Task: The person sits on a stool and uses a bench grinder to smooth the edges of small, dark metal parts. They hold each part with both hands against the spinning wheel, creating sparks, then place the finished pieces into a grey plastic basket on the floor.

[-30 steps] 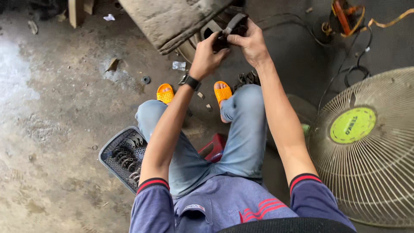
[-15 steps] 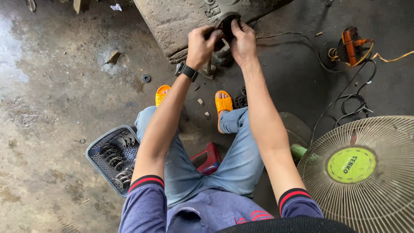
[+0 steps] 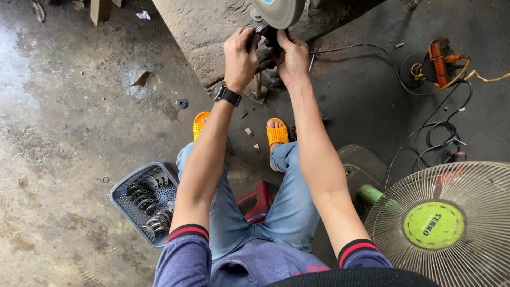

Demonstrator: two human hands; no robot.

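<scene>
on the stained concrete floor (image 3: 64, 159), left hand (image 3: 240, 53) and right hand (image 3: 291, 56) clamp a small dark part (image 3: 267, 36) against the grey grinding wheel (image 3: 279, 10).

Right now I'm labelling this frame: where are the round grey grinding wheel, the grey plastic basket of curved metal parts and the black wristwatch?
round grey grinding wheel (image 3: 280, 11), head view, face.
grey plastic basket (image 3: 123, 204), head view, left rim.
black wristwatch (image 3: 227, 95), head view, strap.

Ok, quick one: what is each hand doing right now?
Left hand: closed on a small dark part at the grinding wheel.
Right hand: closed on the same part.
</scene>
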